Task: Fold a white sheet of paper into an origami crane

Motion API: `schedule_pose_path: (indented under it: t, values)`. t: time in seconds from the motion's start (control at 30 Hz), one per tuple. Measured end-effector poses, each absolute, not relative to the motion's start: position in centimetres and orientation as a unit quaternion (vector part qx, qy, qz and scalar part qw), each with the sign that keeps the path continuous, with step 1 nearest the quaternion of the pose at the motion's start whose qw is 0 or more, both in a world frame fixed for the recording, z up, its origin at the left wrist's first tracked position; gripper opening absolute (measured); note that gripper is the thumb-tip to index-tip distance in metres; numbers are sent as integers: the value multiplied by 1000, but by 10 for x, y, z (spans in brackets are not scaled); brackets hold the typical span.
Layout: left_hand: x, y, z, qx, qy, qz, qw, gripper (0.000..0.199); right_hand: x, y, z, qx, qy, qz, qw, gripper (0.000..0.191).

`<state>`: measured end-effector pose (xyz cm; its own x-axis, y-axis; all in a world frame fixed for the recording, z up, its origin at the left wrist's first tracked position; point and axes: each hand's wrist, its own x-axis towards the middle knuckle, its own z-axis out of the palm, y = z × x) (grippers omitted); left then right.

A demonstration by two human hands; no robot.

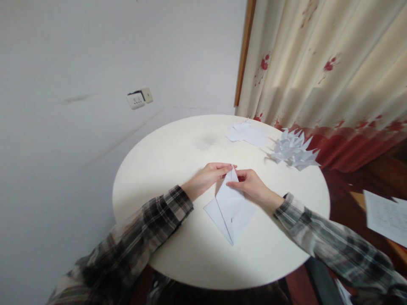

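Note:
A partly folded sheet of white paper (229,205) lies on the round white table (159,169), its long point toward me and a narrow tip at the far end. My left hand (213,174) pinches that far tip between thumb and fingers. Just to the right, my right hand (249,182) grips the paper's upper right edge, thumb on top and fingers behind. A flap spreads out on the lower left side, and a crease runs down to the near point. The fingertips under the paper are hidden.
At the table's back right lie loose white paper pieces (246,134). Beside them, near the right edge, sits a pile of folded paper cranes (295,149). A wall with a socket (136,101) borders the left, a patterned curtain (302,63) the right. Printed sheets (386,214) lie lower right.

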<state>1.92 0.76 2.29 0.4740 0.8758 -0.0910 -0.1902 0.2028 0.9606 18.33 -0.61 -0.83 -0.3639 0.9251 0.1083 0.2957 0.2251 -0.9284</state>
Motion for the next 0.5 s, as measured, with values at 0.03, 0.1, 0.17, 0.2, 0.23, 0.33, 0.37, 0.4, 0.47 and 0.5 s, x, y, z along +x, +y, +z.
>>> schedule_pose_path:
  t: [0.03, 0.1, 0.17, 0.2, 0.23, 0.33, 0.37, 0.4, 0.47, 0.5]
  values:
    - [19, 8, 23, 501, 340, 381, 699, 25, 183, -6, -9, -436, -697, 444, 356, 30]
    - [20, 8, 23, 501, 339, 378, 701, 25, 183, -5, -11, -428, -699, 447, 359, 30]
    - [20, 8, 22, 501, 335, 379, 702, 25, 183, -4, -12, -421, -701, 449, 360, 30]
    - [20, 8, 22, 501, 334, 380, 702, 24, 183, -4, -12, -421, -702, 449, 359, 30]
    - [20, 8, 22, 501, 334, 381, 702, 23, 183, -4, -13, -424, -702, 448, 357, 30]
    - [19, 8, 23, 500, 337, 380, 702, 19, 183, -4, -12, -435, -702, 439, 353, 29]
    - [19, 7, 23, 498, 339, 380, 702, 18, 182, -5, -12, -437, -702, 436, 354, 29]
    - [19, 7, 23, 496, 339, 382, 702, 17, 182, -5, -11, -439, -702, 434, 355, 28]
    - [18, 7, 23, 495, 336, 385, 703, 17, 182, -6, -11, -441, -702, 431, 356, 28]
    - [18, 8, 22, 497, 332, 386, 703, 18, 182, -6, -10, -442, -701, 431, 356, 28]
